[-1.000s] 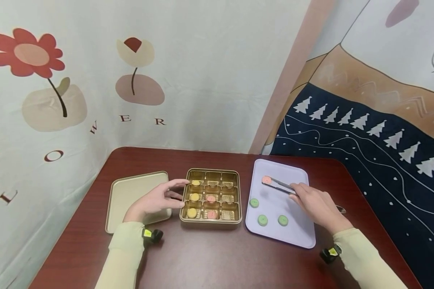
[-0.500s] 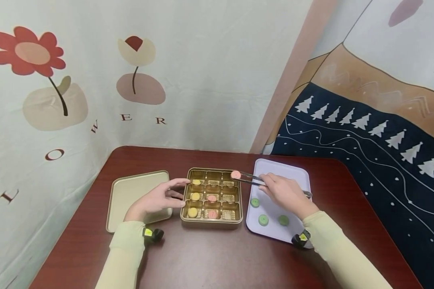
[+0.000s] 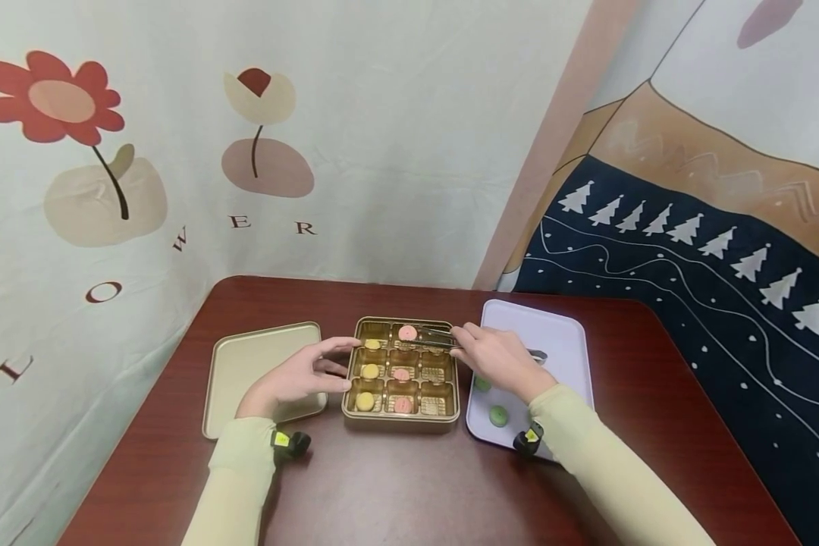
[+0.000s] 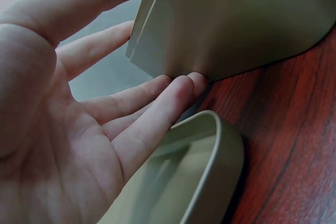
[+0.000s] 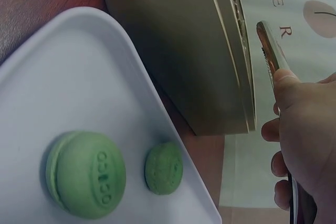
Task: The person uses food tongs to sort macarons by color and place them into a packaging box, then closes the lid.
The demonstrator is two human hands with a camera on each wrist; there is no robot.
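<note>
My right hand [image 3: 494, 356] grips a pair of tongs [image 5: 269, 45] over the back of a gold box [image 3: 400, 425] with a compartmented insert. Between the tong tips is a pink macaron [image 3: 407, 333], held over the back middle compartment. Yellow macarons [image 3: 370, 371] lie in the left column, and two pink ones, including the front macaron [image 3: 403, 405], in the middle column. My left hand [image 3: 300, 377] rests its extended fingertips against the box's left side, thumb up at the rim in the left wrist view.
To the right lies a lilac tray [image 3: 568, 341] bearing green macarons [image 5: 86, 176], partly hidden by my right arm in the head view. The shallow gold lid [image 3: 246, 362] lies left of the box, under my left hand. All stand on a dark red wooden table [image 3: 396, 493].
My right hand has carried the pink macaron in the tongs leftward from the lilac tray to the back middle of the box. The left hand has stayed at the box's side.
</note>
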